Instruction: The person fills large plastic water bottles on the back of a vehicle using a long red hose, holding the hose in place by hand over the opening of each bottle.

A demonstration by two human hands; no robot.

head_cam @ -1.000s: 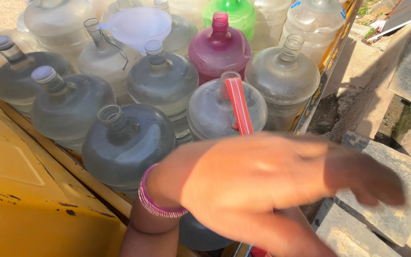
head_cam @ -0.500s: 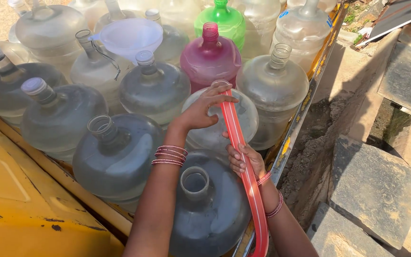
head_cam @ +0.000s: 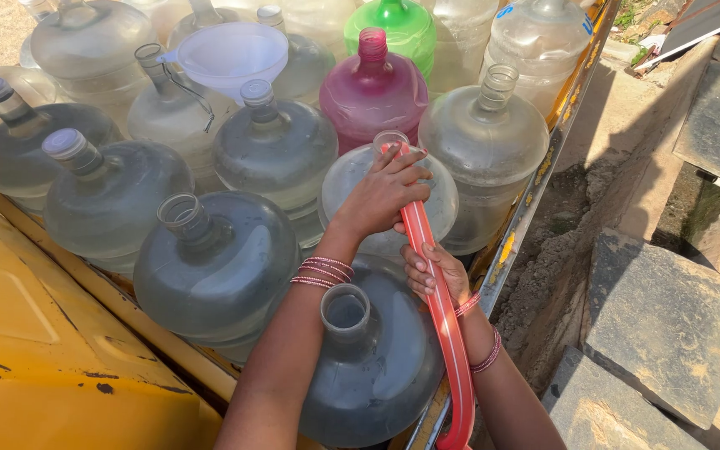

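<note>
Back row: we see a green plastic water jug (head_cam: 393, 25) behind a magenta plastic water jug (head_cam: 373, 87).
Left: white plastic funnel (head_cam: 231, 54).
Right: grey stone slabs (head_cam: 664, 325).

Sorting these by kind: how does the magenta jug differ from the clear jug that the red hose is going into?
The magenta jug is tinted and opaque-looking; the clear jug is see-through. The magenta jug's neck is closed by a matching cap, while the clear jug's neck is open, with the red hose at its mouth, steadied by the left hand. Nothing touches the magenta jug. Both share the same round, narrow-necked shape.
</note>
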